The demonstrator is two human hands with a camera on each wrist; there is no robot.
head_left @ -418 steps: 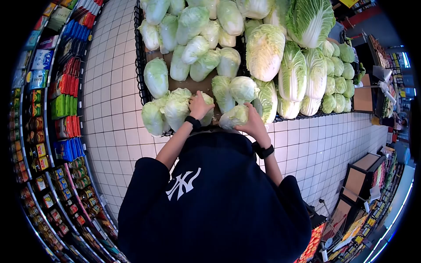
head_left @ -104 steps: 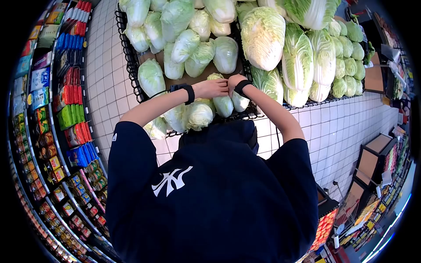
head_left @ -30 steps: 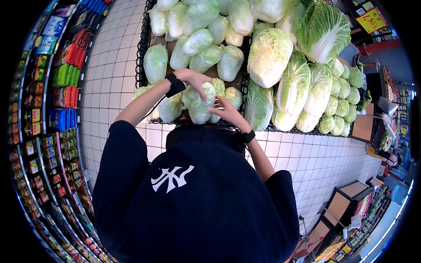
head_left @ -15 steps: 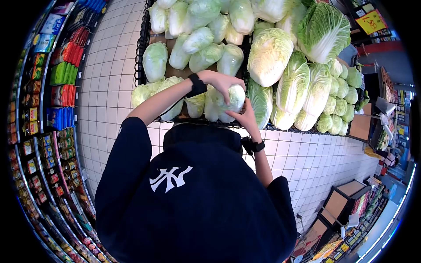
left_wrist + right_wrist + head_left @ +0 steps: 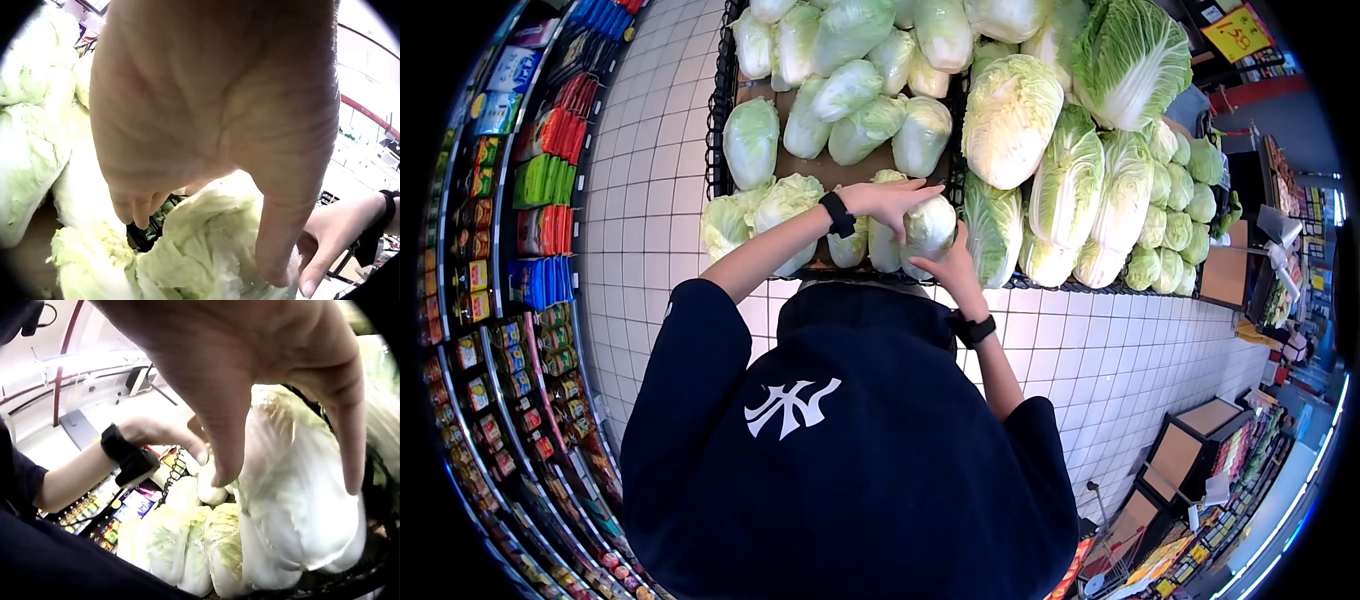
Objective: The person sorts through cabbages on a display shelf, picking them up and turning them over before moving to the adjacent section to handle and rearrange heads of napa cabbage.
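Observation:
A pale, wrapped napa cabbage (image 5: 930, 228) sits in the front row of the crate, at its right end. My left hand (image 5: 882, 205) is over its top from the left, fingers straight and spread, thumb pointing down along its side. My right hand (image 5: 953, 268) holds the same cabbage from the right, and in the right wrist view its thumb and fingers straddle the leafy head (image 5: 306, 487). Beside it on the left stand a slim napa cabbage (image 5: 884, 240) and a yellower one (image 5: 849, 246). In the left wrist view, the palm (image 5: 212, 112) hides part of the cabbage top.
Looser, leafier cabbages (image 5: 788, 208) fill the front left. Behind, several wrapped cabbages (image 5: 865, 130) lie on brown board within a black crate edge (image 5: 720, 115). Larger napa cabbages (image 5: 1012, 120) and round cabbages (image 5: 1172, 190) are piled right. A packaged-goods shelf (image 5: 550, 180) runs along the left.
Over the last second both hands brought the cabbage rightward into the front row's right end. Since half a second ago, the left fingers have straightened and its thumb has shifted left off the cabbage's face.

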